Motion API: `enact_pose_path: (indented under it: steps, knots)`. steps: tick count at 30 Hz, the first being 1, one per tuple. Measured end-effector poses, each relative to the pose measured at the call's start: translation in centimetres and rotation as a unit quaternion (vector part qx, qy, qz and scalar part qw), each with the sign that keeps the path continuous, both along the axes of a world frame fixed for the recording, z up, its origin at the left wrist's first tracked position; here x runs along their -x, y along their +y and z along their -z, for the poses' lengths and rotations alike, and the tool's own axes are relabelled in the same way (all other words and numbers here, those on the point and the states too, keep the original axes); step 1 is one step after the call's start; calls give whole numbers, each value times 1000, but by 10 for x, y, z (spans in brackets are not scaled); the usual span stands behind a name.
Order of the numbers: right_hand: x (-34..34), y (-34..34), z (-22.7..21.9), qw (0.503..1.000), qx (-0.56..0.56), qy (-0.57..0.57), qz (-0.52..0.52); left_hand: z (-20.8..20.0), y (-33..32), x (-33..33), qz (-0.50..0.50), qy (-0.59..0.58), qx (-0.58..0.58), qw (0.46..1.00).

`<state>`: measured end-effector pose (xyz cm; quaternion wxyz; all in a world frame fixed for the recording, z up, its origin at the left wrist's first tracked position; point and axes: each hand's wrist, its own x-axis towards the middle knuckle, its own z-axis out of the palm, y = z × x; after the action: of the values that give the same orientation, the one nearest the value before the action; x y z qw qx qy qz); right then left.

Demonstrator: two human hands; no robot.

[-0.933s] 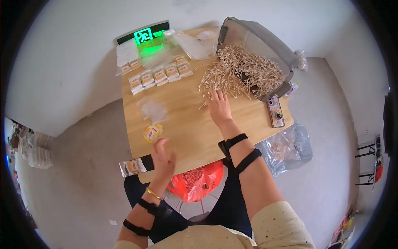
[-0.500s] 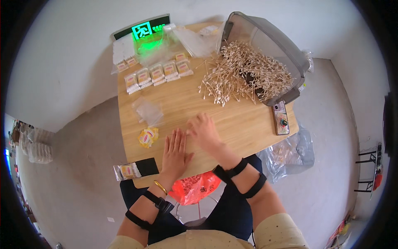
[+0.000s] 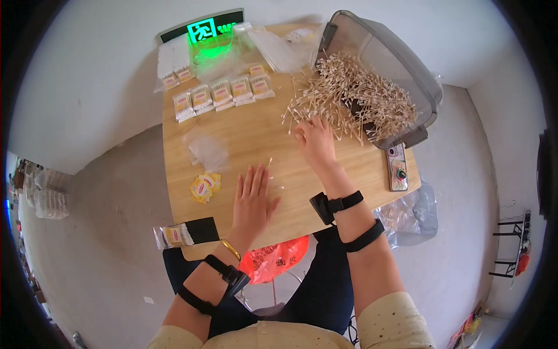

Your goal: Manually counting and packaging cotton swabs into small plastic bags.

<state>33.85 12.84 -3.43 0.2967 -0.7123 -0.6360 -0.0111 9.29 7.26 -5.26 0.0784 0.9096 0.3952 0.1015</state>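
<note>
My left hand (image 3: 253, 202) lies palm down on the wooden table (image 3: 244, 128), fingers stretched out. By its fingertips are a few loose cotton swabs (image 3: 269, 162). At the near edge of a large heap of cotton swabs (image 3: 381, 99), my right hand (image 3: 318, 144) reaches in with curled fingers; whatever is between its fingertips is too small to make out. The heap spills from a tipped grey see-through bin (image 3: 401, 58). Left of my left hand are small yellow printed cards (image 3: 204, 187) and, beyond them, clear little bags (image 3: 209, 152).
Packed swab bags (image 3: 222, 93) stand in a row toward the back. One filled bag (image 3: 175, 235) lies against a black pad (image 3: 203, 230) at the near left corner. A phone (image 3: 397, 168) rests by the right edge. A lit green exit sign (image 3: 203, 30) stands behind. Below hangs a red bag (image 3: 273, 260).
My right hand has moved away from beside my left hand, forward and right to the swab heap. Loose swabs now show by my left fingertips. My left hand stays flat.
</note>
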Motion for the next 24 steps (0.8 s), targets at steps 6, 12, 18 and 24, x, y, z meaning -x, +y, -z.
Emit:
enact_pose_path:
  steps: [6,12,18,24]
  knots:
    - [19,4,10,999,28,-7,-27,-1,11,-5,-7,-15,2,1000]
    - [51,-12,11,981,94,28,-166,-2,-4,8,6,-34,29,999]
    - [31,-31,6,984,151,10,-93,-1,-13,13,16,-37,34,999]
    - [32,-41,4,983,170,-41,-51,-5,-15,15,21,-51,53,997]
